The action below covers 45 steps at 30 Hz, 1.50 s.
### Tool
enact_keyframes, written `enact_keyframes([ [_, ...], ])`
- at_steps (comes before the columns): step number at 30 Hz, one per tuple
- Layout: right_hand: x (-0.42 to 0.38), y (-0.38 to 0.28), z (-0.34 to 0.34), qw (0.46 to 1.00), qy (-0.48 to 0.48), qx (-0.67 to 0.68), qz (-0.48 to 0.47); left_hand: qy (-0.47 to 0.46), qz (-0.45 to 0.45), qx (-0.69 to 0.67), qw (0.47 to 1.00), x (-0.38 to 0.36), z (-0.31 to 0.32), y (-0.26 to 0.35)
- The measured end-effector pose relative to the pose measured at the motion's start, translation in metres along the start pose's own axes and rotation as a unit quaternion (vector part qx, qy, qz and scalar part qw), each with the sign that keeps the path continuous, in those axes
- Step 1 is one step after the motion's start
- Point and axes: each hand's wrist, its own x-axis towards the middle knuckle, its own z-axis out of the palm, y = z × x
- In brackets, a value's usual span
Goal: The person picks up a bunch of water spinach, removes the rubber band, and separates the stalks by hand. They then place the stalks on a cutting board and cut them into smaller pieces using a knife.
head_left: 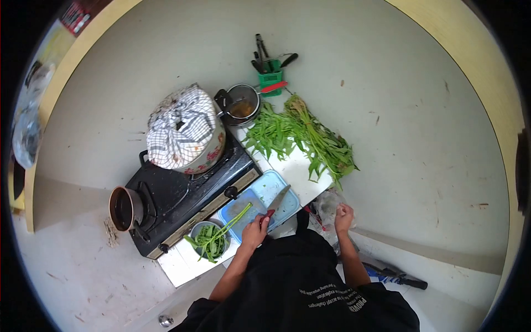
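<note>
My left hand (254, 232) is closed around the dark red handle of a knife (280, 199). The blade points up and right over a light blue tray (291, 205). A darker blue cutting board (232, 211) lies at the tray's left. Left of my hand is a round bowl (225, 248) of leafy greens (209, 242), with long green stems reaching across the board. My right hand (344, 217) is closed at the counter's right, beside a clear plastic bag (327, 205). What its fingers hold, if anything, is too small to tell.
A black stove (171, 193) bears a large cloth-covered pot (207, 152) and a small saucepan (138, 206). Behind lie bunches of leafy greens (326, 146), a strainer over a pot (243, 105) and a green utensil basket (270, 77). Walls enclose the corner.
</note>
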Motion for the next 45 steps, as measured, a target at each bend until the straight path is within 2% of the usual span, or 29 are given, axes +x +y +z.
enact_keyframes([
  [4,-0.013,-0.060,0.033,0.992,-0.069,0.042,-0.096,0.035,0.010,0.002,0.999,-0.010,0.002,-0.017],
  [7,-0.020,-0.110,0.042,0.981,-0.119,0.053,-0.145,0.018,-0.003,0.025,1.000,-0.017,0.000,-0.027],
  [10,-0.028,-0.147,0.042,0.970,-0.183,0.092,-0.127,0.114,0.054,0.052,0.991,-0.024,0.010,-0.047],
  [14,-0.034,-0.166,0.059,0.946,-0.238,0.095,-0.201,0.136,0.013,0.059,0.989,-0.033,0.012,-0.056],
  [17,-0.037,-0.203,0.074,0.898,-0.275,0.090,-0.331,0.165,0.012,0.067,0.984,-0.036,0.013,-0.061],
  [20,-0.046,-0.251,0.096,0.842,-0.357,0.073,-0.399,0.213,0.006,0.067,0.975,-0.043,0.013,-0.062],
  [23,-0.063,-0.280,0.124,0.780,-0.449,0.002,-0.437,0.245,-0.029,0.063,0.967,-0.045,0.018,-0.066],
  [26,-0.078,-0.288,0.152,0.729,-0.493,-0.032,-0.474,0.278,-0.060,0.075,0.956,-0.044,0.028,-0.074],
  [29,-0.090,-0.280,0.173,0.699,-0.493,-0.129,-0.503,0.282,-0.092,0.079,0.952,-0.044,0.033,-0.077],
  [34,-0.097,-0.270,0.188,0.700,-0.483,-0.133,-0.510,0.251,-0.136,0.067,0.956,-0.049,0.029,-0.066],
  [38,-0.084,-0.295,0.166,0.730,-0.484,-0.076,-0.477,0.293,-0.091,0.084,0.948,-0.040,0.036,-0.079],
  [41,-0.076,-0.284,0.172,0.773,-0.394,-0.002,-0.497,0.295,-0.080,0.067,0.950,-0.035,0.030,-0.077],
  [45,-0.064,-0.294,0.161,0.792,-0.376,0.033,-0.480,0.294,-0.070,0.027,0.953,-0.033,0.024,-0.073],
])
